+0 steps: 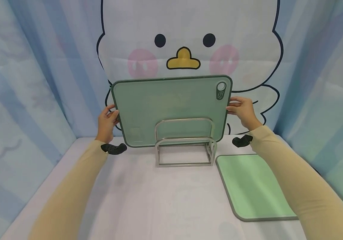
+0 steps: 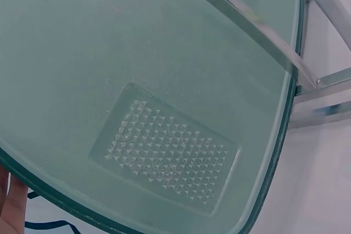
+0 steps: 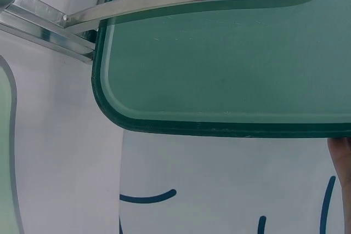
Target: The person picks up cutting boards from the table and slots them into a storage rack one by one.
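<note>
Beige sleeves [image 1: 72, 190] [image 1: 300, 180] foremost; both hands [image 1: 106, 124] [image 1: 244, 111] grip the darker board [image 1: 171, 100].

"Bright or dim in the head view?"
"Fairly bright, soft and even; hard to tell from where."
"Any shadows?"
"Faint, soft-edged ones: beside the left sleeve [image 1: 69, 200] on the tabletop [image 1: 147, 200], and across the flat board [image 1: 249, 186] at right."
"And glare?"
"Bright streaks along the metal rack [image 1: 186, 139]; just a dull sheen on the upright board [image 1: 171, 100]."
"Wrist views?"
"Greyer, dimmest in the right one. Bowed along the upright board's edges, most strongly in the left, with the rack slightly smeared there."
</note>
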A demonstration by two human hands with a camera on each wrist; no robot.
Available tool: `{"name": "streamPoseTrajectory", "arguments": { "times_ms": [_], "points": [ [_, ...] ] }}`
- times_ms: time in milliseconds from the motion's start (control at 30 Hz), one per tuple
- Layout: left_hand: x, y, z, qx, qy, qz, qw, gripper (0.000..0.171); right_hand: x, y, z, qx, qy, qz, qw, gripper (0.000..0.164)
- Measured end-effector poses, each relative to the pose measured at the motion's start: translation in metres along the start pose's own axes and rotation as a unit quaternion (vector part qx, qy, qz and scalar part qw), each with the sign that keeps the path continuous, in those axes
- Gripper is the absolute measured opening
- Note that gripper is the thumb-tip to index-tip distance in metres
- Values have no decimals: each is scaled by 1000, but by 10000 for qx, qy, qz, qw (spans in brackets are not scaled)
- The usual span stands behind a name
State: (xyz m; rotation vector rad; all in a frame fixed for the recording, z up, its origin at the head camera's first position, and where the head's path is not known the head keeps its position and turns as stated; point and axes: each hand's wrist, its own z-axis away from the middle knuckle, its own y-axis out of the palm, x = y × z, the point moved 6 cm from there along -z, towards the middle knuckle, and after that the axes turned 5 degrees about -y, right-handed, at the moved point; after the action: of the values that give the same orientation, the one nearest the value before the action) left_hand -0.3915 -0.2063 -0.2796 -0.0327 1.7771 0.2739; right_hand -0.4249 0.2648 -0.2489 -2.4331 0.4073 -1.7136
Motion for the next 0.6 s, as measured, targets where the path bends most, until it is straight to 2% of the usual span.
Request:
{"name": "streamPoseTrajectory", "arguments": {
  "times_ms": [367,600],
  "points": [
    [12,-3,-13,43,67,-175,9998,20,-3,-4,2,-94,33,-34,9999,39],
    [8,6,-7,118,151,-346,9992,23,-4,-12,3,-98,-34,57,9999,39]
  ]
}}
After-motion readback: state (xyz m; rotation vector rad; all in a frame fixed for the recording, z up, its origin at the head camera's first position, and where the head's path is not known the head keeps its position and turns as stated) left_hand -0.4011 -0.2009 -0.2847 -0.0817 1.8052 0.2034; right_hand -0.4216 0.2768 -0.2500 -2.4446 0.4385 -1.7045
